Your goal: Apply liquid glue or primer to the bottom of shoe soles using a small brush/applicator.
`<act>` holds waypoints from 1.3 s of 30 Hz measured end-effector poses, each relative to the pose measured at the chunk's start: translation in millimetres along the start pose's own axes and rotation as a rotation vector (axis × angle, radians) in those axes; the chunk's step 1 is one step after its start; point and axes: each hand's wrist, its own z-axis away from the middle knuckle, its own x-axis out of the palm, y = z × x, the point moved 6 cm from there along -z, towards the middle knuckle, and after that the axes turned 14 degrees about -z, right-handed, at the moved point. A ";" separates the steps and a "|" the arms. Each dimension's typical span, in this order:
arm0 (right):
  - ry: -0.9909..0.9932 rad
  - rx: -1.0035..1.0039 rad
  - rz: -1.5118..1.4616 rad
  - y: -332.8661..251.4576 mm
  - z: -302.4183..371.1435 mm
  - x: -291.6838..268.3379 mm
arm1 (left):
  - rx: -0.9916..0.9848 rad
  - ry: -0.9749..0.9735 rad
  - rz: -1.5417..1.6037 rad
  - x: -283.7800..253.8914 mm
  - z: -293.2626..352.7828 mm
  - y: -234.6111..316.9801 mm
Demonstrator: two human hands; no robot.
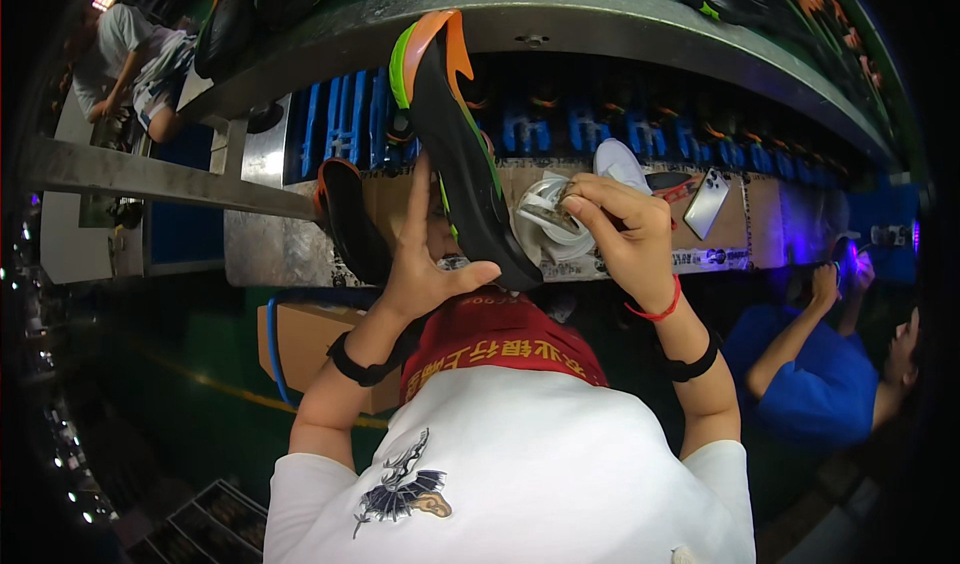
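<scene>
We saw the sole (460, 174) in front of the body, raised at a slant by the left hand (420, 274), with its black face toward us and its orange and green end near the metal rail (560, 9). The left hand was about half spread: one finger ran up along the sole's left edge, the thumb lay at its lower end, and the other fingers we could not see well

The right hand (635, 239) was closed to a small pinch at the mouth of the white cup (570, 244) on the tabletop (255, 249). A small dark thing (570, 216) was between the thumb and finger, but we could not tell what it was. A second sole (355, 224) lay to the left, and the phone (707, 204) to the right of the cup

As for handling, we judged the sole to be rather light, bendable like rubber and not fragile, but long, so it could tip or twist if taken only at one end. The black face looked smooth, perhaps a little slippery. We thought it better to take hold by the two side edges near the middle, with the broad face left free of fingers
</scene>
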 end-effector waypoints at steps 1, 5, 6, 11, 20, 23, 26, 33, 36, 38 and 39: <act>-0.017 -0.072 0.038 -5.2 -1.2 2.5 | 0.023 -0.014 -0.021 -0.7 -0.8 -2.4; -0.054 -0.304 0.228 -15.8 -1.6 11.3 | 0.003 -0.022 0.024 4.1 0.1 2.2; -0.053 -0.305 0.229 -16.5 -1.5 11.9 | -0.030 -0.035 0.025 5.0 1.4 1.9; -0.167 -0.347 0.458 -23.5 -0.7 22.7 | -0.045 -0.057 0.010 7.7 1.5 5.3; -0.252 -0.417 0.487 -28.2 -7.0 23.3 | -0.033 -0.075 0.027 8.0 0.8 6.8; -0.325 -0.430 0.478 -26.7 -8.0 23.7 | -0.037 -0.061 0.019 6.3 -1.9 9.1; -0.307 -0.438 0.456 -33.5 -8.4 21.7 | -0.038 -0.057 0.057 6.9 0.5 12.3; -0.318 -0.467 0.438 -35.4 -7.1 15.5 | -0.083 -0.066 0.071 7.6 1.5 8.1; -0.298 -0.415 0.408 -43.0 -8.9 10.2 | -0.027 -0.054 0.082 8.3 -3.0 14.2; -0.220 -0.403 0.323 -45.2 -10.0 -0.6 | -0.031 -0.039 0.112 8.9 -4.5 18.1; -0.145 -0.373 0.224 -44.6 -11.4 -8.4 | -0.028 -0.049 0.138 7.8 -4.1 19.1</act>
